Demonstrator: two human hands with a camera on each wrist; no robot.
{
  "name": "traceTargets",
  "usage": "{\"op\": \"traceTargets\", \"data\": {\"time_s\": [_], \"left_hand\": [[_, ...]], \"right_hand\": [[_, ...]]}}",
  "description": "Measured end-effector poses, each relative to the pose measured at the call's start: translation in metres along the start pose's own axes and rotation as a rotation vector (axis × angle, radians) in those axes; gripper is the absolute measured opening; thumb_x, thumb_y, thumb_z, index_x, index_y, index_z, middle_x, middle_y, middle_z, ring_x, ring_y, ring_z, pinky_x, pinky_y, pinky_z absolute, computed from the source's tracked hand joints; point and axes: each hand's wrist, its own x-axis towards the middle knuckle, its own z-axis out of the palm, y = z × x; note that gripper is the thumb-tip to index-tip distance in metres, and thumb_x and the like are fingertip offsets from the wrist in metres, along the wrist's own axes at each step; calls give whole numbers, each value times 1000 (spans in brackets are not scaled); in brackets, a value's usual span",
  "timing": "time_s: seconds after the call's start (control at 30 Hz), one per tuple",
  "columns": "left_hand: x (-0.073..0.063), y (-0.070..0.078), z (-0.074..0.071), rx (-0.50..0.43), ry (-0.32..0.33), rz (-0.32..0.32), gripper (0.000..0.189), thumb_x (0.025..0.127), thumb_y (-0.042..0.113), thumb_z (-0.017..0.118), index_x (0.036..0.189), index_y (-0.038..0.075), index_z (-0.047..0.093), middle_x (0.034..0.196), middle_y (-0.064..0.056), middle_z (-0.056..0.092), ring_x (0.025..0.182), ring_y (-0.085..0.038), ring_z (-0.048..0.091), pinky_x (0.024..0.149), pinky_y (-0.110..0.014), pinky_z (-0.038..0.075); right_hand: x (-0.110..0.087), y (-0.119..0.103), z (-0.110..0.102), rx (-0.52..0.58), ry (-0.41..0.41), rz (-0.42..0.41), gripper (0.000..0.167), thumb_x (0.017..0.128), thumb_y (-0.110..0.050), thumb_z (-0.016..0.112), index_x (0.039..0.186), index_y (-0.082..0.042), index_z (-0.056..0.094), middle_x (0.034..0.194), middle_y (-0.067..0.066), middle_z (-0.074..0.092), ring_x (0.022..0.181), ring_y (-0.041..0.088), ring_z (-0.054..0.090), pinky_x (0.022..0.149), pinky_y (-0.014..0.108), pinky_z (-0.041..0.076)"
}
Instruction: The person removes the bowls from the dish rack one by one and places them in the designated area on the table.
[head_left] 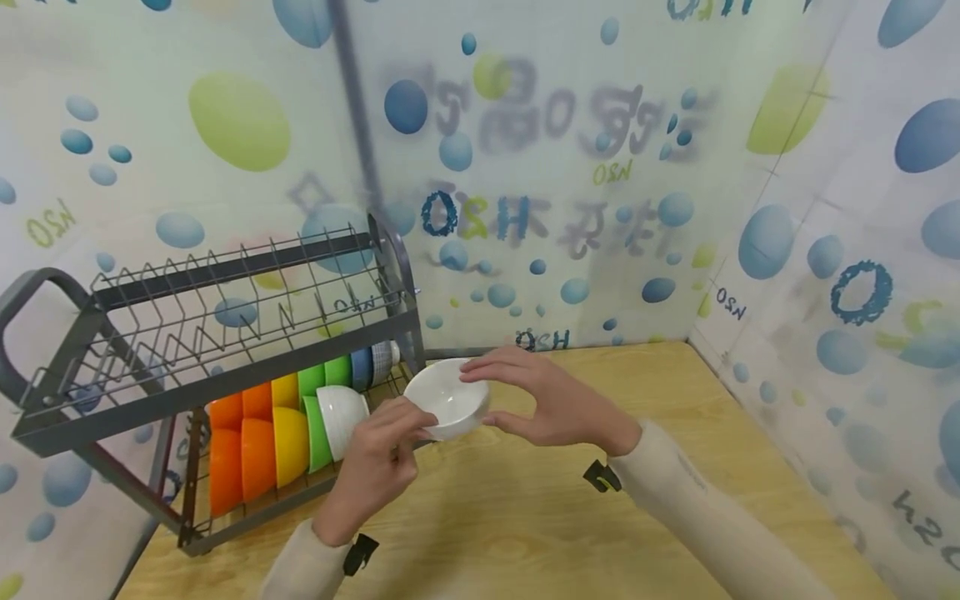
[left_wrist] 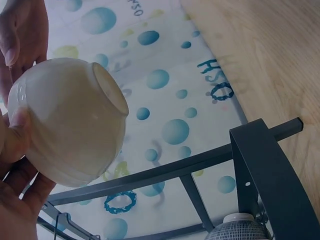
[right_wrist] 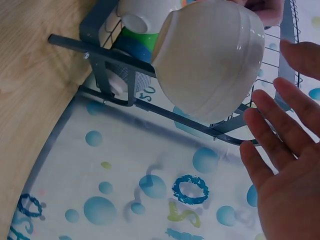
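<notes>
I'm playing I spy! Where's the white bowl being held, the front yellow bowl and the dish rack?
Held white bowl (head_left: 450, 402), head view: on its inside.
Front yellow bowl (head_left: 291, 447), head view: on its rounded outside.
Dish rack (left_wrist: 274, 172), left wrist view: on a flat dark frame piece.

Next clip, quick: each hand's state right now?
Left hand: holding a white bowl.
Right hand: open, beside that bowl; contact unclear.

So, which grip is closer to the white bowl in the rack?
Left. The left grip is just right of the white bowl in the rack; the right grip is farther right, past the held bowl.
</notes>
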Motion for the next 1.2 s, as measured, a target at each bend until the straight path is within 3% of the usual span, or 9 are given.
{"op": "traceTargets", "data": {"time_s": [0.17, 0.47, 0.77, 1.03, 1.2], "left_hand": [[3, 2, 4, 20, -36, 55, 41, 75, -23, 61, 91, 12, 73, 89, 3, 74, 90, -14, 65, 84, -38, 60], [6, 5, 11, -5, -86, 150, 46, 74, -25, 57, 91, 15, 73, 88, 4, 72, 84, -12, 59, 79, -36, 58], [14, 1, 15, 43, -80, 231, 43, 72, -24, 63, 91, 14, 71, 92, 2, 74, 91, -15, 65, 82, -38, 61], [16, 3, 14, 23, -117, 200, 39, 78, -20, 69, 96, 14, 73, 99, 2, 76, 100, -17, 68, 86, -39, 61], [15, 2, 14, 18, -121, 213, 39, 77, -18, 74, 99, 13, 74, 102, 1, 77, 108, -25, 72, 94, -43, 61]], "right_hand": [[-12, -5, 2, -90, -34, -64, 49, 94, -22, 77, 139, -15, 62, 143, 2, 61, 134, 19, 56, 108, 40, 52], [-25, -6, 7, -166, -91, -99, 31, 93, -17, 78, 123, -15, 71, 122, -2, 69, 116, 13, 64, 98, 33, 57], [-23, -2, 5, -304, -44, -154, 19, 88, -15, 82, 106, -15, 77, 105, -6, 76, 103, 12, 70, 91, 32, 61], [-24, -2, 4, -325, 4, -152, 17, 83, -8, 85, 97, -13, 77, 97, -4, 77, 99, 13, 72, 91, 35, 62], [-25, -1, 7, -347, 35, -168, 18, 81, -4, 86, 92, -13, 75, 91, -4, 73, 92, 11, 69, 91, 37, 62]]}}
